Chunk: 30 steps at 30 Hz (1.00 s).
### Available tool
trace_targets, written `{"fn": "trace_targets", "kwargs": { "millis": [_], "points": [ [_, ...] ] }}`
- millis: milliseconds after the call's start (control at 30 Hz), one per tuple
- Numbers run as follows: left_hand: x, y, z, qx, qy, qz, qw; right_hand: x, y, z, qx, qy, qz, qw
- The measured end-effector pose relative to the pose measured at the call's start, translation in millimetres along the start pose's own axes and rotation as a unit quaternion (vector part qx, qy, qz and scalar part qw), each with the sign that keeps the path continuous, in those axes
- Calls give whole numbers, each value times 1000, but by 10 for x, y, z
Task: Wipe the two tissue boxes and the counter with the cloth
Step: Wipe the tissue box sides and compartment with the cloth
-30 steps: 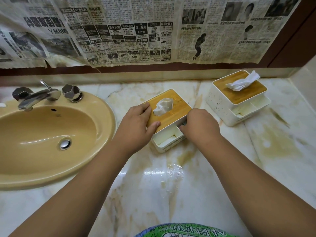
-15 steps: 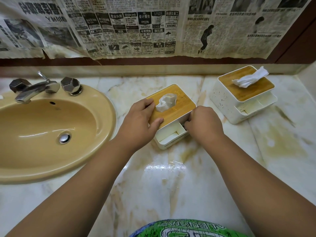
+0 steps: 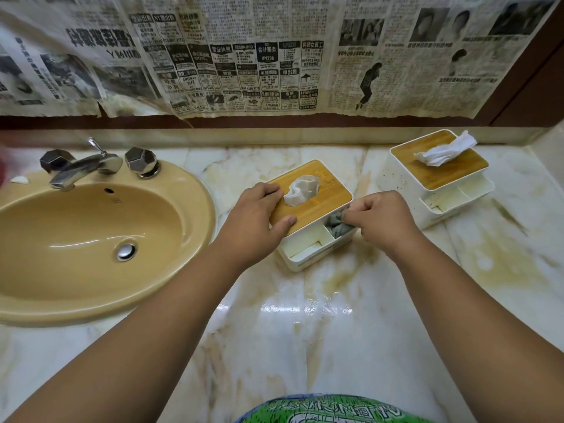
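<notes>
A white tissue box with a bamboo lid [image 3: 325,196] stands on the marble counter [image 3: 305,331], a tissue poking from its slot. My left hand [image 3: 254,221] lies flat on the lid's left side, thumb on its front edge, holding the box. My right hand [image 3: 386,222] pinches a small grey cloth [image 3: 337,225] and presses it into the right front compartment of this box. A second, taller tissue box [image 3: 439,178] of the same kind sits at the back right, untouched.
A yellow basin [image 3: 91,245] with a chrome tap [image 3: 82,169] fills the left side. Newspaper [image 3: 274,56] hangs on the wall behind. The counter shows yellowish stains at the right and a wet sheen in front of the near box.
My right hand has shifted slightly and the grey cloth now shows in the box's right front compartment. My left hand stays on the lid.
</notes>
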<state>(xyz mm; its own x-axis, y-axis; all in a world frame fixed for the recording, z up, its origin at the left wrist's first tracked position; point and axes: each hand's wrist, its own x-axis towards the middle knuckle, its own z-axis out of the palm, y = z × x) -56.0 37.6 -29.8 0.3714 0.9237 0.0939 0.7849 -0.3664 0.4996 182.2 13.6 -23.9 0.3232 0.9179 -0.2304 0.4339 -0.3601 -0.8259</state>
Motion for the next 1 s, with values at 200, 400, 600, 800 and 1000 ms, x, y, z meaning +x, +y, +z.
{"fn": "trace_targets", "kwargs": {
  "millis": [200, 400, 600, 800, 1000],
  "points": [
    [44, 33, -79, 11, -29, -11, 999, -176, -175, -162, 160, 11, -10, 987],
    [122, 45, -177, 37, -67, -5, 997, -385, -320, -46, 213, 23, -48, 976],
    [170, 46, -236, 55, -95, 0, 994, -533, -472, 42, 247, 23, -107, 963],
    [166, 22, -246, 48, -92, 8, 995, -527, -296, 214, 90, 16, -127, 988],
    [174, -9, -250, 56, -97, 25, 993, -775, -205, 188, -164, -54, -230, 958]
  ]
}}
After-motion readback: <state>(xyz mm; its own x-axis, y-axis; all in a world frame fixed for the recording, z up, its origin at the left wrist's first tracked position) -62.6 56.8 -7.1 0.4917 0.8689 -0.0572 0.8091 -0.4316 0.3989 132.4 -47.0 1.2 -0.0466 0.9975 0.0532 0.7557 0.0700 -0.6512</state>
